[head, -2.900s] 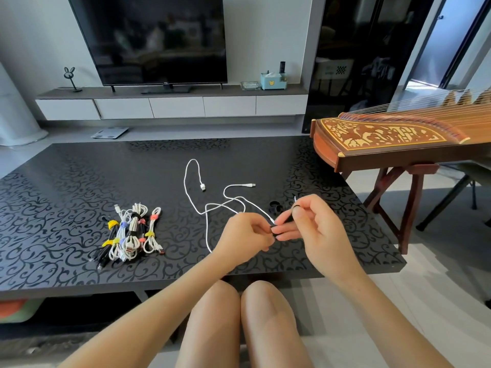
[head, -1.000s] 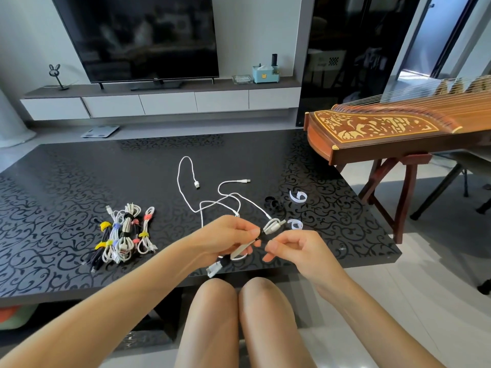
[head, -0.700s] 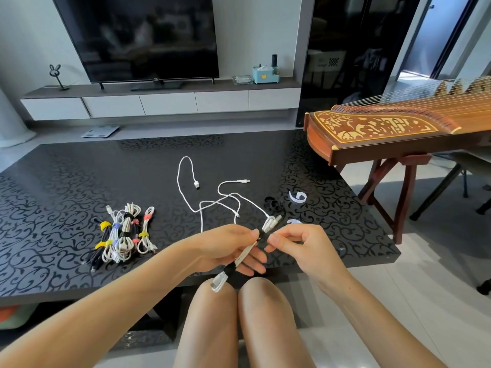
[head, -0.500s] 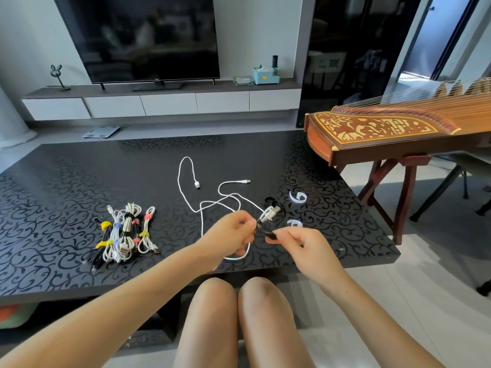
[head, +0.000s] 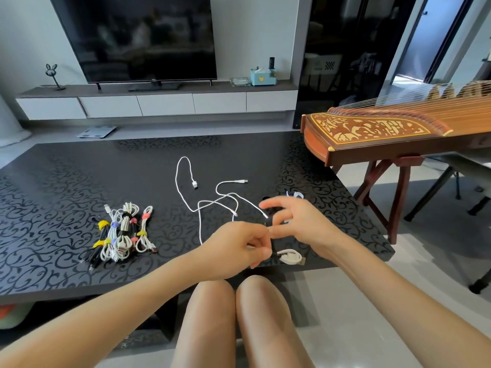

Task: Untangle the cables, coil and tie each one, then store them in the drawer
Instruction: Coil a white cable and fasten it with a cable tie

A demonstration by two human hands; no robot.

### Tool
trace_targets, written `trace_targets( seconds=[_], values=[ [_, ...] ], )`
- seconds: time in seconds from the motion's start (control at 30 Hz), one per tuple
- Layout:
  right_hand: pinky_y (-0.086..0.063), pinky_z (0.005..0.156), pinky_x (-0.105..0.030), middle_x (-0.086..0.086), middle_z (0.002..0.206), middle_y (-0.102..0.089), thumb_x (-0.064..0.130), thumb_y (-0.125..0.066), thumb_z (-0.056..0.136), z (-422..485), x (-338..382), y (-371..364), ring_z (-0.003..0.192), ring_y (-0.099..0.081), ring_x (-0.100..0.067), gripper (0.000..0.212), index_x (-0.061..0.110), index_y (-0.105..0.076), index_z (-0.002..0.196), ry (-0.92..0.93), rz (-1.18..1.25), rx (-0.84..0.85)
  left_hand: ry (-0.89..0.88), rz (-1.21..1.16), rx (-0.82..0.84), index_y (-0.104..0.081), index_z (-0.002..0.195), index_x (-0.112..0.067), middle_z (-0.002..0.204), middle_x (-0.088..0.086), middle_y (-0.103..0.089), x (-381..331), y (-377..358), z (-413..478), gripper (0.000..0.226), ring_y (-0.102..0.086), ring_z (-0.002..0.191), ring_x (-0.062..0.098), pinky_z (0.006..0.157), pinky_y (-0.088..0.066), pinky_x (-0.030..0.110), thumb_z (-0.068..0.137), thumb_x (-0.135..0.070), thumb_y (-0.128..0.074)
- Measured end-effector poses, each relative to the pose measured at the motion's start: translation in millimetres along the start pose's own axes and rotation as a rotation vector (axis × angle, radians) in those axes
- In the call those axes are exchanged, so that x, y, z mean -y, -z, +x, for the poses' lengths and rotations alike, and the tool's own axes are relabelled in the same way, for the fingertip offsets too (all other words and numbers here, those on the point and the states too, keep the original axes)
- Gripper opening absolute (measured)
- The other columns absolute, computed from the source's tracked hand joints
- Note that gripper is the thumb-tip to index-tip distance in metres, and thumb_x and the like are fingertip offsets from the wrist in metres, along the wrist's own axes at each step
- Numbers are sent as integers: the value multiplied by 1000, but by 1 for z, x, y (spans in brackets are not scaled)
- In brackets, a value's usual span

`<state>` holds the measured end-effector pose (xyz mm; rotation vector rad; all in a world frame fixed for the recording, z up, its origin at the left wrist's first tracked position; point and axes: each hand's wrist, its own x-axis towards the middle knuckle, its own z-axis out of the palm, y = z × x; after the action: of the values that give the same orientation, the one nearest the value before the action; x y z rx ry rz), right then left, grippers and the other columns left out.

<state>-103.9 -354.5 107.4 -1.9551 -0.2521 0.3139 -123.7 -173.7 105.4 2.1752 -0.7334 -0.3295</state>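
A small coiled white cable (head: 290, 256) lies at the table's (head: 66, 181) near edge, pinched by the left hand (head: 239, 248). Just beyond, the right hand (head: 297, 221) hovers, fingers spread wide — holding nothing. Farther out — loose white cables (head: 210, 197); tied bundles (head: 122, 235) sit left.

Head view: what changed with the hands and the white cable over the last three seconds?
The coiled white cable, earlier stretched between both hands, now hangs from the left hand alone near the table's front edge. The right hand has let go and spread open, reaching forward toward the ties. The loose white cables and the tied bundle pile stayed put.
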Motion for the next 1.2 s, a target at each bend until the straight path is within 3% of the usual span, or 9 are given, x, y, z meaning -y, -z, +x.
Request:
trace_targets(
  seconds=[0.23, 0.53, 0.63, 0.77, 0.83, 0.93, 1.03, 1.1, 1.2],
  values=[
    [4, 118, -34, 20, 56, -61, 18, -78, 74, 6, 35, -11, 91, -58, 7, 43, 40, -59, 106, 443, -381, -290, 199, -326, -220, -54, 66, -16, 46, -6, -55, 8, 1, 1, 26, -46, 45, 7, 57, -41, 19, 89, -6, -59],
    [-8, 115, -63, 7, 75, -63, 10, -75, 75, -20, 12, -21, 74, -63, -8, 29, 14, -73, 103, 873, -627, -413, 496, -1029, -139, -59, 63, -5, 47, -1, -45, 10, 16, 9, 33, -30, 37, 6, 48, -34, 19, 90, 5, -43],
    [-9, 113, -66, -1, 77, -69, 13, -70, 81, -20, -1, -19, 80, -63, -8, 15, 13, -76, 95, 1022, -734, -514, 523, -1323, -21, -62, 73, -4, 52, -1, -41, 7, 18, 6, 9, -27, 39, 6, 44, -36, 17, 78, -1, -55],
    [-7, 111, -68, 9, 70, -69, -3, -68, 79, -15, -18, -13, 102, -64, -17, 32, 16, -73, 104, 1197, -943, -591, 492, -1225, -29, -62, 67, -8, 53, -3, -32, 3, 18, 9, 11, -24, 45, 6, 45, -35, 16, 78, -8, -63],
    [-4, 108, -71, 9, 96, -74, 1, -61, 85, -19, -29, -11, 118, -59, -23, 39, 21, -62, 118, 1232, -1107, -587, 413, -999, -114, -52, 60, -8, 53, -2, -32, 7, 20, 11, 29, -25, 49, 10, 48, -34, 17, 88, -8, -59],
    [-4, 104, -74, 5, 122, -66, 3, -53, 87, -29, -48, -5, 127, -51, -26, 38, 23, -63, 118, 1220, -1210, -607, 256, -721, -282, -44, 62, -7, 49, 0, -34, 8, 25, 12, 32, -31, 48, 12, 53, -35, 20, 90, -8, -60],
    [-21, 105, -70, -1, 106, -73, 0, -44, 82, -38, -56, -8, 105, -65, -25, 35, 12, -76, 82, 1135, -987, -619, 191, -562, -398, -54, 64, -13, 54, 6, -46, 11, 28, 13, 26, -42, 51, 12, 61, -39, 20, 87, -10, -65],
    [-46, 92, -49, 0, 85, -75, -2, -45, 80, -37, -51, -12, 81, -66, -13, 33, 11, -74, 70, 827, -473, -583, 150, -465, -398, -58, 70, -12, 65, 12, -54, 10, 27, 12, 18, -47, 60, 15, 66, -40, 23, 86, -13, -67],
    [-44, 59, -31, -11, 65, -68, 14, -49, 94, -24, -28, -16, 53, -54, -14, 29, 9, -73, 78, 84, 359, -315, 49, -309, -402, -59, 73, -16, 61, -7, -58, 4, 23, 9, 16, -46, 57, 8, 59, -39, 19, 86, -13, -68]
  ],
)
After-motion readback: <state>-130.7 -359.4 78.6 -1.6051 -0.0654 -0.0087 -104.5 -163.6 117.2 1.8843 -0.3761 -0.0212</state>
